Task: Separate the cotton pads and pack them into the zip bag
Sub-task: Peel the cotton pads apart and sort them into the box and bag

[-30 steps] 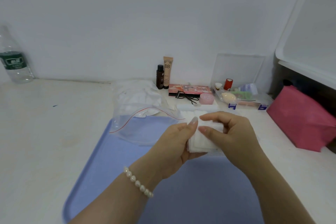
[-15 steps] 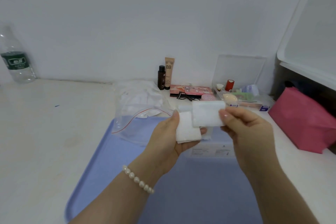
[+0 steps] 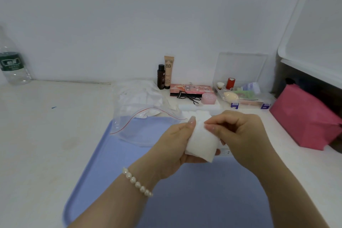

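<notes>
The left hand [image 3: 172, 146] grips the soft, light cotton pads [image 3: 201, 142] while the right hand [image 3: 238, 135] fingers [image 3: 210, 127] pinch the top edge; likely peel there gently to avoid tearing.

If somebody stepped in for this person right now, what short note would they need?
Left hand holds a stack of cotton pads over the blue tray. Right hand pinches the stack's top edge to peel a pad off.
The zip bag, red seal open, lies at the tray's far left edge with some pads inside.
Left to do: separate the held stack, bag the pads, seal the bag.
</notes>
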The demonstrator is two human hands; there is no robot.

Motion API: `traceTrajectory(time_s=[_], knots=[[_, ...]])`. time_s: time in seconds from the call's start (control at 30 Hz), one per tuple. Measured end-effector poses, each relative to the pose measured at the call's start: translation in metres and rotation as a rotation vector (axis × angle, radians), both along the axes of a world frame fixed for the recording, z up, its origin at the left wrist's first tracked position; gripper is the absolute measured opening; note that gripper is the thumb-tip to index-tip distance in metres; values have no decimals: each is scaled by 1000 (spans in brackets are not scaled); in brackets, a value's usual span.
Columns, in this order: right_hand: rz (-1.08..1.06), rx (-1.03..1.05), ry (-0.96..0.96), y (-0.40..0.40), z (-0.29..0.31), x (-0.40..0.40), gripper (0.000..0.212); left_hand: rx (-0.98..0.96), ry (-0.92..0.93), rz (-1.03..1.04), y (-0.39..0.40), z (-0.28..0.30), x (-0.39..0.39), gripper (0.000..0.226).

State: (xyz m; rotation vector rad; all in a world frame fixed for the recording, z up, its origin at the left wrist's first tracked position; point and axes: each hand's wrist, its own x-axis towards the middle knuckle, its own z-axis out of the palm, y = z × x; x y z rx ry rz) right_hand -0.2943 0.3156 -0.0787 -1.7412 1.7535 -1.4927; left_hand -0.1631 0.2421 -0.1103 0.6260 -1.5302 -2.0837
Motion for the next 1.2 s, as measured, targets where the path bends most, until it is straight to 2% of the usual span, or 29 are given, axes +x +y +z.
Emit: traceTrajectory(time_s=[0.17,0.4,0.53,0.6,0.7,0.77,0.87,0.97,1.03,1.07,1.1,1.2], knots=[[-32,11,127,0,-2,-2,30,3,0,-17,2,0,-1,42],[-57,29,241,-3,-8,-6,13,55,3,-68,2,3,0,54],[-109,-6,205,-5,-9,-8,14,-93,15,-134,2,1,2,24],[-151,-16,158,-5,-6,-7,9,-108,17,-144,1,0,3,34],[-107,178,18,2,3,-7,37,-131,25,-122,0,2,5,48],[-17,285,-51,7,6,-4,24,-145,4,-82,0,3,6,59],[-19,296,-53,8,6,0,13,-145,-17,-75,1,4,7,69],[-40,238,-297,8,9,-7,17,-157,-23,55,1,11,8,53],[-154,132,-453,7,19,-17,13,-212,-29,283,-4,12,9,24],[-246,88,-443,5,23,-24,13,-237,-19,381,-9,11,10,9],[-348,75,-369,1,26,-33,15,-258,-11,462,-13,9,10,3],[-555,228,64,-23,24,-57,21,-302,-45,527,-17,5,9,13]])
